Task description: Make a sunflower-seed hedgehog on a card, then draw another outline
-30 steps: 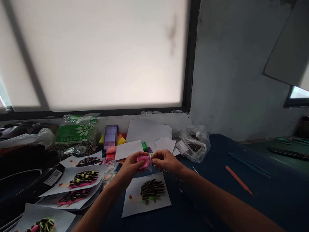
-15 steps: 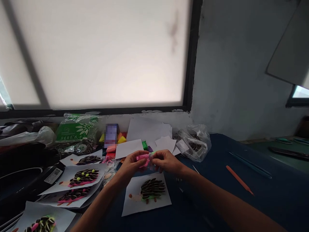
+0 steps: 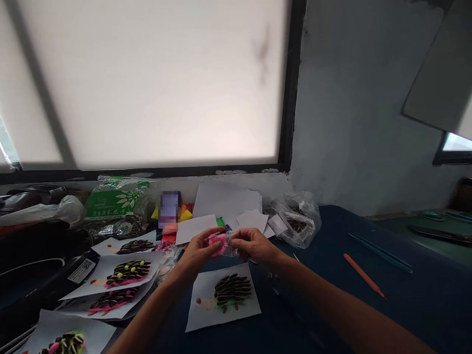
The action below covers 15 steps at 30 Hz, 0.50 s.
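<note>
Pink packet (image 3: 218,243): lumpy | left hand (image 3: 199,250): grip pinching packet | right hand (image 3: 257,246): pinching clear film (image 3: 229,249)

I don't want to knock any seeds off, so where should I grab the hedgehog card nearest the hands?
I'd probably pinch the hedgehog card by its near-left corner, coming from the near side. That corner is bare white paper, while the seeds crowd the middle and right. The left hand and right hand hold a pink packet near the far edge.
</note>
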### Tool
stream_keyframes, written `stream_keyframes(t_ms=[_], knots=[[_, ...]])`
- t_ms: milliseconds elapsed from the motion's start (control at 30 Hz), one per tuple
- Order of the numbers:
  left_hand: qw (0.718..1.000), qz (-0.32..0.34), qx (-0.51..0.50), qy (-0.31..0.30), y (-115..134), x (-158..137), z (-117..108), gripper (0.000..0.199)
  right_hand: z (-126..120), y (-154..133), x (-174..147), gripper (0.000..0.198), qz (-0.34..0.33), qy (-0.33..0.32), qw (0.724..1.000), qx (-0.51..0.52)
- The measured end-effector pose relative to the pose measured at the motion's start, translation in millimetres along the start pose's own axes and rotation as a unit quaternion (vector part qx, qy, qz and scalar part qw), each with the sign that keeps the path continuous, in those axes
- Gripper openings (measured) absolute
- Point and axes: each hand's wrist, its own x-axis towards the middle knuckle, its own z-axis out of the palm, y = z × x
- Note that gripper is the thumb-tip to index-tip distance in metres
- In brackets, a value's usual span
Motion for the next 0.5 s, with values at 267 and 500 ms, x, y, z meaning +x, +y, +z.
stream_keyframes(t_ms=[267,500], knots=[[0.922,0.16,0.334,0.112,17,-7,19,0.036,2,6,4,0.017,-0.03,0.044,0.998,-0.018],[0.92,0.138,0.364,0.04,14,-11,26,0.038,9,-2,-3,0.014,-0.053,0.061,0.994,-0.073]])
